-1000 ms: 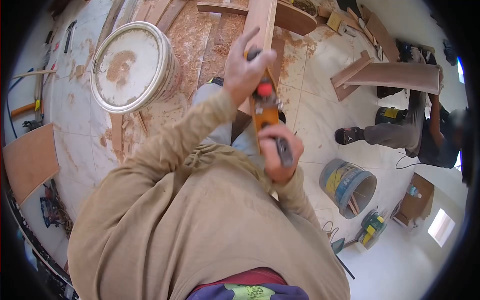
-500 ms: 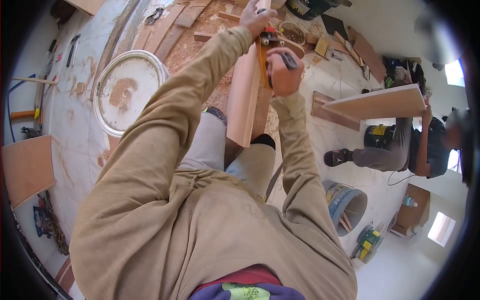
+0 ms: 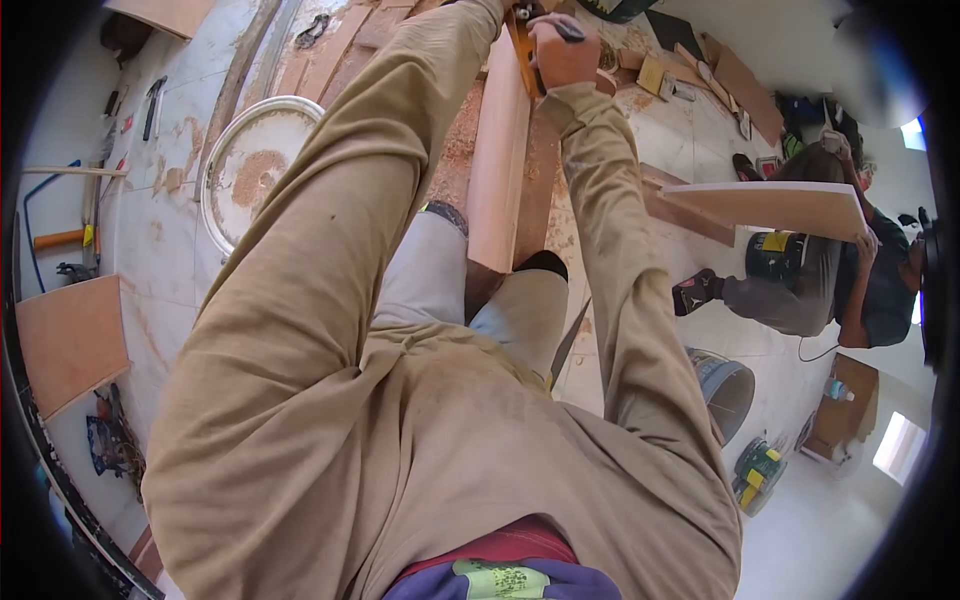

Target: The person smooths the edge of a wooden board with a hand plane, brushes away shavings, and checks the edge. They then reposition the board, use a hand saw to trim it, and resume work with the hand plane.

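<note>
At twelve o'clock, at the very top of the view, the right hand (image 3: pixel 563 52) is clenched around the rear handle of an orange hand plane (image 3: pixel 522 40), which sits on the narrow upper edge of a long board (image 3: pixel 500 160). The left arm reaches the same way, but the left hand runs out of the picture at the top, so I cannot tell what it grips; probably the plane's front knob. The board stands on edge between the person's knees, likely clamped there so the thin edge faces up and stays steady under the plane. It looks pale reddish and smooth-faced, with a straight edge, and wood shavings (image 3: pixel 455 150) lie beside it on the floor. At ten o'clock stands a white bucket (image 3: pixel 255 170), dusted with sawdust. At three o'clock another person (image 3: pixel 840 270) sits holding a flat panel (image 3: pixel 775 207).
</note>
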### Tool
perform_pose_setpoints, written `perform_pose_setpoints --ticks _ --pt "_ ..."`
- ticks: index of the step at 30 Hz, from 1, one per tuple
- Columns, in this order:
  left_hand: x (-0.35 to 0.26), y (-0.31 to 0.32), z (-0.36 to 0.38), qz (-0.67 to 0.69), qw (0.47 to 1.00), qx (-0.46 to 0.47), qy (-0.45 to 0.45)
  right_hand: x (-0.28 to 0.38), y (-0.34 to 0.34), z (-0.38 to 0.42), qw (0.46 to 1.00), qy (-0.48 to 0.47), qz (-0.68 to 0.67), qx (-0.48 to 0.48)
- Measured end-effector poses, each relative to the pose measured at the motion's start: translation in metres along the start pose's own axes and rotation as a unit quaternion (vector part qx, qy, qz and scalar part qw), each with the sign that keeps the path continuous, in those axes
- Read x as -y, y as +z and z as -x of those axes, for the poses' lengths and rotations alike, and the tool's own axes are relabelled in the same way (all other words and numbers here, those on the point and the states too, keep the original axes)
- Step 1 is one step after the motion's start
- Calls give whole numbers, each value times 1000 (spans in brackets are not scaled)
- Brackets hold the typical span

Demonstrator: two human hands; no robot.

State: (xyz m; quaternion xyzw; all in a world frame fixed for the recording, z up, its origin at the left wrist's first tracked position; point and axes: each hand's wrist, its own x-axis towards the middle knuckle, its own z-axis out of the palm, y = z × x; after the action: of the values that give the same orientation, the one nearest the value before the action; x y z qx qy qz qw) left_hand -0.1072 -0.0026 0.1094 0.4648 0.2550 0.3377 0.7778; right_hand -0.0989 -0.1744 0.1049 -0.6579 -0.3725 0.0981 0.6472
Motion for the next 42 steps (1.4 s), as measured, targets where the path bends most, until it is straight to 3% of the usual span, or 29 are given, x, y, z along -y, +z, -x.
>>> perform_pose_setpoints --ticks 2,4,6,9,10,12,13,15,16,18,19,20,21,24,25,27,28,29,33,36,38,39,40,41,42 --pt "36 -10 -3 -30 999 16 24 23 -10 44 1000 15 -21 13" --pt "37 -4 103 -34 994 9 101 67 -40 122 997 60 1 50" --pt "42 -12 214 -125 986 -35 109 117 -67 221 985 160 -14 57" --pt "37 -17 362 -151 987 -31 54 156 -105 331 991 55 51 112" --pt "39 -16 365 -147 987 -38 56 171 -108 341 983 115 61 131" --pt "40 -16 362 -137 988 -40 51 165 -102 328 985 128 49 110" --pt "33 -12 327 -153 987 -18 36 149 -92 301 988 118 44 86" --pt "34 -3 222 -132 986 1 105 112 -68 219 996 80 31 29" --pt "28 5 162 -173 976 -35 127 88 -57 164 987 160 -9 10" --pt "54 5 -5 -201 964 -19 170 24 -35 41 998 56 -32 -17" --pt "47 9 -51 -158 971 -9 179 5 -26 -9 998 57 -25 -30" --pt "52 13 -98 29 994 31 102 12 -17 -37 994 85 -67 -31" --pt "53 10 -136 -36 996 20 76 14 -15 -53 995 57 -80 -5" --pt "41 -1 -51 -122 992 -1 4 -5 -21 -2 994 39 -96 44" --pt "66 -6 -33 -5 996 43 73 8 -28 32 994 38 -90 44" --pt "69 -10 78 -45 988 -46 138 50 -42 110 994 77 -56 44" --pt "47 -8 154 -32 997 -20 62 83 -58 159 992 115 -23 45" --pt "35 -11 213 -105 994 -24 32 102 -72 204 989 131 -1 73" --pt "44 -18 391 -236 968 -68 46 166 -116 349 985 117 29 124" --pt "41 -14 390 -216 971 -85 56 172 -108 344 986 122 46 106" --pt "44 -10 308 -252 964 -64 54 137 -88 290 994 91 41 45" --pt "47 -4 253 -249 959 -68 120 119 -81 249 987 157 15 23" --pt "44 7 201 -53 997 -1 58 89 -75 200 994 111 19 17" --pt "61 8 138 -34 995 -7 89 78 -63 157 988 142 -59 5" --pt "56 6 98 -40 992 52 105 61 -58 125 994 89 -59 8"
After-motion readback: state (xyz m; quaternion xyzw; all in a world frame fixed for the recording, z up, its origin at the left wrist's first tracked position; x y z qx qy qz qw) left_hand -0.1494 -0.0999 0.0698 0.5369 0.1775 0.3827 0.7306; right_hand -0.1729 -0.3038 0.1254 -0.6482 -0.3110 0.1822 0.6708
